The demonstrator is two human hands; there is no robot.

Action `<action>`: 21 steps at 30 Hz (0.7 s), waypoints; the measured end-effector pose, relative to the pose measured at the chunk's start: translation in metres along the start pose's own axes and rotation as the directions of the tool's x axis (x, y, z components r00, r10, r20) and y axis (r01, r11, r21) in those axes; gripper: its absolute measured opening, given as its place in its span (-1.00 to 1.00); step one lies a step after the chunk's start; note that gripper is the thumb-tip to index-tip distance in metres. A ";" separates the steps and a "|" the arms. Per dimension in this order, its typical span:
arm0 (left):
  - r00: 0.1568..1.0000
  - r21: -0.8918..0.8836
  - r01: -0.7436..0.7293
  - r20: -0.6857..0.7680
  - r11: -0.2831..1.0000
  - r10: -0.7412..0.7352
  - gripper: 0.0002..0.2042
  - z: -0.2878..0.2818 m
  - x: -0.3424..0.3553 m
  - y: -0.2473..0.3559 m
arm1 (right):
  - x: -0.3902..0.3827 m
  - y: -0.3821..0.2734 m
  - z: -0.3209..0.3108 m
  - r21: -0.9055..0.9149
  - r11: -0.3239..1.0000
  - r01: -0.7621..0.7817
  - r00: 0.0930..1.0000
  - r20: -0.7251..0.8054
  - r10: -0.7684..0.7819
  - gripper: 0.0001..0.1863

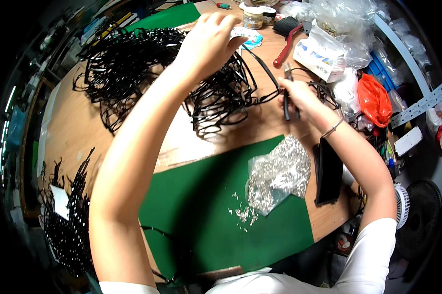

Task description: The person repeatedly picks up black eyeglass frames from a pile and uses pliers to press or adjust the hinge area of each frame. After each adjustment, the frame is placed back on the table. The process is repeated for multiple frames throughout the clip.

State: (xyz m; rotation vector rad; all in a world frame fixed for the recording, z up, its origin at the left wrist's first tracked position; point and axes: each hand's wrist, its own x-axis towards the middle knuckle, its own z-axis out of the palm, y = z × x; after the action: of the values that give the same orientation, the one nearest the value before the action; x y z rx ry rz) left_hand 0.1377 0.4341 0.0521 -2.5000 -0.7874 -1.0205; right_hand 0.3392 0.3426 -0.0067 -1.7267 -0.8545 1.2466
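The left forearm (145,122) stretched past the near green mat (279,235), the left hand (209,39) well beyond it, fingers (226,22) curled; the right hand (299,95) gripped beyond it, right elbow (380,191) bent alongside.

- Top is a plain white short-sleeved tee, or something close to it. Just a bit of the shirt front (260,285) shows at the bottom edge, kinda creased.
- Right sleeve (370,255) is the best look you get at it: same white, loose cut, soft folds, hem ending just above the elbow.
- Left sleeve (128,288) is barely in the shot — only a strip of white hem, rest cropped off.
- One bit of jewellery: a thin bangle (332,127) on the right wrist, silvery, rounded, looks like metal. Too small to tell if there's any pattern on it.
- Both forearms are bare from hem down, and the left hand (209,39) and right hand (299,95) are bare-fingered too.
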 end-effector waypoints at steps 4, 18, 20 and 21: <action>0.972 0.076 0.112 0.197 0.991 -0.125 -0.59 0.060 0.046 -0.048 | 0.014 0.013 0.017 0.031 0.999 0.018 0.997 0.068 -0.020 -0.68; 0.735 0.052 0.350 0.603 0.935 -0.309 -0.42 0.013 0.012 -0.057 | -0.044 0.017 0.056 0.296 0.953 -0.066 0.971 0.240 -0.007 -0.64; 0.876 -0.123 0.269 0.443 0.955 -0.190 -0.52 -0.020 -0.011 -0.058 | -0.065 0.018 0.067 0.288 0.957 -0.022 0.953 0.295 -0.067 -0.68; 0.906 -0.184 0.245 0.393 0.952 -0.157 -0.55 -0.041 -0.023 -0.053 | -0.081 0.016 0.072 0.276 0.961 -0.005 0.947 0.310 -0.084 -0.70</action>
State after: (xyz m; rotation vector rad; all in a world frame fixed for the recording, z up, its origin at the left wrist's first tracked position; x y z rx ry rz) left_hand 0.0706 0.4481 0.0688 -2.9137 -1.1183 -0.7345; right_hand 0.2488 0.2814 -0.0013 -1.3010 -0.8490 1.5650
